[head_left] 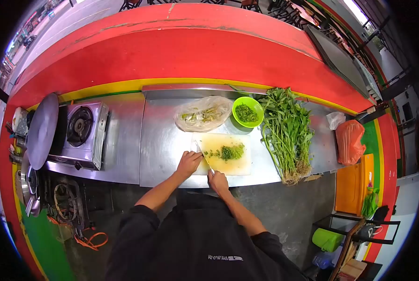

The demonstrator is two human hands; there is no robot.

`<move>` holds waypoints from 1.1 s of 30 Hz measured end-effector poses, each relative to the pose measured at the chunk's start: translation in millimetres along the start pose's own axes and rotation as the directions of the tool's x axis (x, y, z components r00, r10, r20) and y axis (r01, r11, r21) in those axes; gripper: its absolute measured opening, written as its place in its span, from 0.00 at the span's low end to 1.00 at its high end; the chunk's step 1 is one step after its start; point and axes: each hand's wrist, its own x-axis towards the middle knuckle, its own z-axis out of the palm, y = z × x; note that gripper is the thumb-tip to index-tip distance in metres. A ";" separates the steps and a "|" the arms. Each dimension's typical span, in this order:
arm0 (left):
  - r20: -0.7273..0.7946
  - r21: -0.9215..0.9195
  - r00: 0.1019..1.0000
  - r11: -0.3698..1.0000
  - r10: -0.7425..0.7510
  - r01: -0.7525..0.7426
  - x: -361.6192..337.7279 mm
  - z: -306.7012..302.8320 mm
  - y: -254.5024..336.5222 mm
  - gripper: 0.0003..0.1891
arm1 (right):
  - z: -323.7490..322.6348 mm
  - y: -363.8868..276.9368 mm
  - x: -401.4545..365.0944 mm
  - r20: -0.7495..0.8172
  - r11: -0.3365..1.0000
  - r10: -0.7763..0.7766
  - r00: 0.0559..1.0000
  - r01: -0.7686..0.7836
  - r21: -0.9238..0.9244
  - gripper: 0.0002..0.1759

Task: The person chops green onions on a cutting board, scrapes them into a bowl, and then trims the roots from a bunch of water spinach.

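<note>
My right hand (218, 181) is wrapped round the handle of a knife (206, 160), whose blade points up and left over the left part of a pale cutting board (243, 169). My left hand (189, 164) is closed at the board's left edge, beside the blade; whatever its fingers hold is too small to make out. Chopped green herbs (232, 152) lie in a small heap on the board, with a few bits trailing toward the blade. Behind the board are a green bowl (258, 111) of chopped greens and a clear plastic bag (214, 105) with stalks inside.
A large bunch of leafy greens with roots (289, 136) lies right of the board. Farther right sits a red plastic bag (350, 141). On the left stand a gas stove (79, 125) and a big round metal lid (42, 131). A red wall (172, 54) rises behind the counter.
</note>
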 end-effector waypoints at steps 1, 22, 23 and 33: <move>0.000 0.005 1.000 1.000 0.000 0.000 0.1 -2.2 1.0 0.09 | 0.5 -1.2 0.6 0.000 1.000 -0.004 1.000 0.004 0.003 0.30; 0.098 0.095 0.982 0.984 -0.163 0.153 -22.1 -5.3 28.1 0.21 | -7.9 24.9 -18.6 0.123 0.997 0.059 0.991 -0.066 0.048 0.30; 0.099 0.104 0.979 0.981 -0.176 0.166 -22.2 -5.6 30.4 0.22 | -7.2 26.7 -19.2 0.117 0.997 0.055 0.992 -0.061 0.043 0.31; 0.116 0.080 0.983 0.988 -0.141 0.133 -25.5 -1.9 24.4 0.22 | -4.3 21.6 -19.4 0.039 0.997 0.037 0.999 -0.034 -0.069 0.30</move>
